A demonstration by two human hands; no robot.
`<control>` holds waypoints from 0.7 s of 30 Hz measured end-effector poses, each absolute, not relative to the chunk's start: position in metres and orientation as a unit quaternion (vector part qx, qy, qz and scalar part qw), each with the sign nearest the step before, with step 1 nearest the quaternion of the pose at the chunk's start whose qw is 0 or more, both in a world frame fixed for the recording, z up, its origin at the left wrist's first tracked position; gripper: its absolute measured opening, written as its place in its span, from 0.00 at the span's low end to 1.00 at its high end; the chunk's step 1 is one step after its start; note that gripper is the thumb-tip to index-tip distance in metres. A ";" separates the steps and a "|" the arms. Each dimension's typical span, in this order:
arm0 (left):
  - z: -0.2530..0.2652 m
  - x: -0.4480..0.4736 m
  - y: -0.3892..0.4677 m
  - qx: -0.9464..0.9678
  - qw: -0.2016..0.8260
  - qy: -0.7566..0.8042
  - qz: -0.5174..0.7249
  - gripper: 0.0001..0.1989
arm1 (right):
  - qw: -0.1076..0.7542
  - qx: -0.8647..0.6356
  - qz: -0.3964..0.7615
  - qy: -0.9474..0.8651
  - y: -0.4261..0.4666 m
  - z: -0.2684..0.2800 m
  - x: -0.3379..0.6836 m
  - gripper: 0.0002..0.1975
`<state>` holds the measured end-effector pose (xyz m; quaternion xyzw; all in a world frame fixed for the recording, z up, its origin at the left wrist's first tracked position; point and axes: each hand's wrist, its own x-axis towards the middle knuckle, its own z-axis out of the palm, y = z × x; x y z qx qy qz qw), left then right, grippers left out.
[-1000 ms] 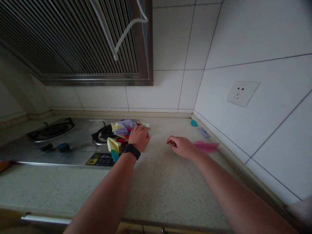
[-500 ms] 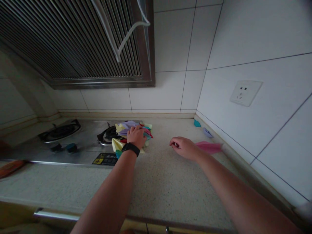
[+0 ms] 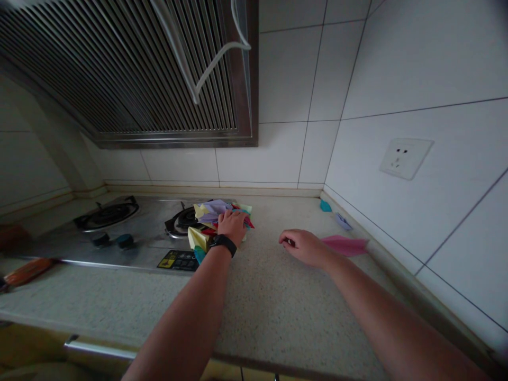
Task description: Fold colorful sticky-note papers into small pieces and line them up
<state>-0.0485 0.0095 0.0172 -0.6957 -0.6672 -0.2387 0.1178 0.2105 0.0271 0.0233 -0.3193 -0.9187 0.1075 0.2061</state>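
My left hand (image 3: 233, 226), with a black band on the wrist, lies over a heap of coloured folded papers (image 3: 212, 210) at the right edge of the stove. Its fingers reach out across the heap, apart from one another. Purple, yellow, red and teal pieces show around the hand; those beneath it are hidden. My right hand (image 3: 304, 246) rests low over the counter (image 3: 270, 296), fingers curled closed with nothing visible in them. Just behind it lies a pink paper piece (image 3: 345, 245), partly covered by the hand and wrist.
A teal folded paper (image 3: 325, 206) and a lilac one (image 3: 343, 221) lie by the right wall. The gas stove (image 3: 146, 248) has two burners. Above hangs a range hood (image 3: 178, 138) with a white cable. An orange-handled object (image 3: 29, 272) lies at the left.
The view has shifted slightly, so everything appears a little further right and lower. The left hand stays on the paper heap, and the right hand stays curled over the counter.
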 end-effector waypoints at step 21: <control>0.045 -0.019 -0.010 -0.725 0.118 -0.573 -0.364 0.10 | 0.301 -0.376 0.150 -0.864 0.030 0.024 0.208 0.08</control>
